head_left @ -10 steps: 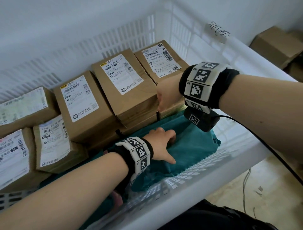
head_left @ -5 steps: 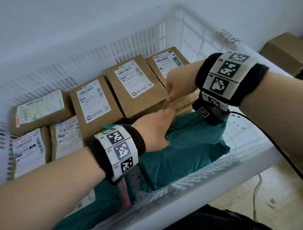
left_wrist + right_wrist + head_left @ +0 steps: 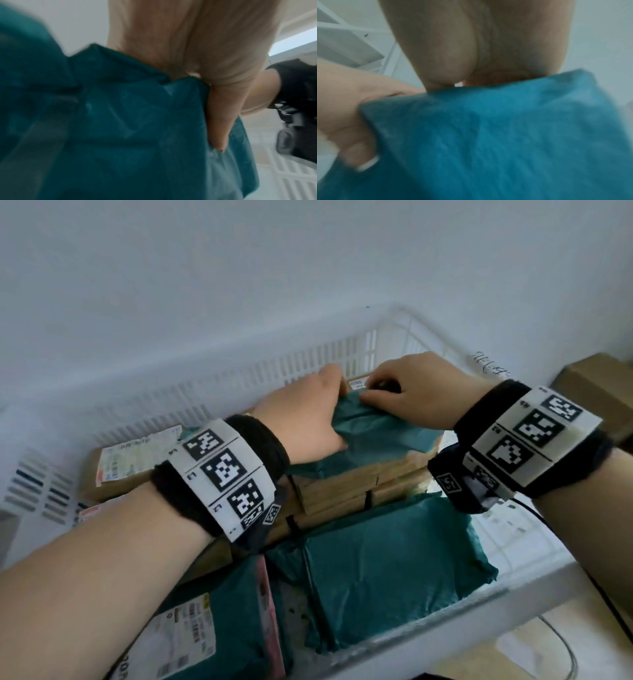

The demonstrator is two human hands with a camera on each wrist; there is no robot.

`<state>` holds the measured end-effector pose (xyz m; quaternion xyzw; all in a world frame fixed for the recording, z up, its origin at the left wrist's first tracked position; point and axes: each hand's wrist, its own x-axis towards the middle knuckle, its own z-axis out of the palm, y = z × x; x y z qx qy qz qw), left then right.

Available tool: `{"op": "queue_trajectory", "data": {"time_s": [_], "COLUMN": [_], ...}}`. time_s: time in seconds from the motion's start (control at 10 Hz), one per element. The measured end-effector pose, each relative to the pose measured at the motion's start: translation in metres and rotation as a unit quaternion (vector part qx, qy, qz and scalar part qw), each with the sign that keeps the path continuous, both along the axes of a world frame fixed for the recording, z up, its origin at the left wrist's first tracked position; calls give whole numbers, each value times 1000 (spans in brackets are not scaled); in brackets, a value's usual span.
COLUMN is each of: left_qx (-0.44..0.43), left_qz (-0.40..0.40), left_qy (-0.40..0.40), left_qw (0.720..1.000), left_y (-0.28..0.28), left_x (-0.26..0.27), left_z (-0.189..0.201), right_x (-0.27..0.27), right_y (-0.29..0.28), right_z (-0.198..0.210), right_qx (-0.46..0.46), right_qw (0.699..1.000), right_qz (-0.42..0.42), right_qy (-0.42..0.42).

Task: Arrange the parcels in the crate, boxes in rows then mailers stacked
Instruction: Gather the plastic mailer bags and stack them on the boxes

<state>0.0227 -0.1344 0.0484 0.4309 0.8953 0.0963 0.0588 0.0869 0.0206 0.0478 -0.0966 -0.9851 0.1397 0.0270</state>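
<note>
With the brown boxes [image 3: 346, 484] already ranged in rows along the crate's [image 3: 239, 378] far wall, a teal mailer [image 3: 373, 436] is pinched by left hand [image 3: 305, 419] and right hand [image 3: 414, 392] atop them, while other mailers [image 3: 387, 573] by the near wall remain to be stacked.

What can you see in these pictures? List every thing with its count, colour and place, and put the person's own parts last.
Crate: one, white, slotted walls, against a pale wall.
Boxes: several, brown cardboard with white labels, in rows along the crate's far side; exact count hidden by the arms.
Held mailer: one, teal, on top of the right-hand boxes.
Other mailers: at least two, teal, on the near side of the crate; the left one bears a white label.
Outside boxes: brown cardboard, right of the crate, count unclear.
Cable: one, black, from the right wrist.
Wristbands: two, black with white coded tags.
Left hand: grips the mailer's left edge.
Right hand: pinches its far edge.
</note>
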Motion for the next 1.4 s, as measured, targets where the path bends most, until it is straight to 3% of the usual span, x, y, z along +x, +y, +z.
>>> {"op": "queue_trajectory", "data": {"time_s": [0.2, 0.3, 0.4, 0.5, 0.6, 0.7, 0.8, 0.9, 1.0, 1.1, 1.2, 1.4], "left_qx": [76, 102, 126, 67, -3, 38, 152, 135, -13, -199, -261, -291], "left_qz": [17, 11, 39, 48, 36, 15, -78, -184, -167, -100, -59, -70], "left_qy": [217, 254, 236, 126, 74, 163, 206, 135, -12, -126, -145, -128], "left_qw": [973, 962, 963, 989, 997, 986, 964, 964, 986, 967, 953, 946], "left_y": [-2, -4, -6, -12, -19, -20, -18, -20, -20, -19, -18, -16], "left_x": [-22, -26, -31, -30, -28, -21, -2, 18, 27, 28, 31, 38], "left_z": [-9, -37, -69, -84, -85, -79, -80, -95, -121, -149, -173, -183], "right_x": [-7, -8, -9, -12, -15, -15, -13, -8, -4, -4, -5, -15], "right_y": [-1, -2, -5, -8, -9, -11, -20, -33, -41, -40, -33, -21], "right_z": [-13, -28, -49, -61, -64, -59, -45, -29, -30, -54, -73, -71], "right_qx": [-18, 12, 27, 33, 64, 72, 73, 81, 99, 85, 62, 57], "right_qw": [996, 999, 999, 998, 995, 995, 996, 995, 982, 935, 919, 903], "right_qz": [-1, -3, 18, 38, 45, 35, 44, 61, 93, 133, 105, 111], "right_qy": [86, 34, -30, -48, -63, -65, 13, 8, -135, -317, -375, -411]}}
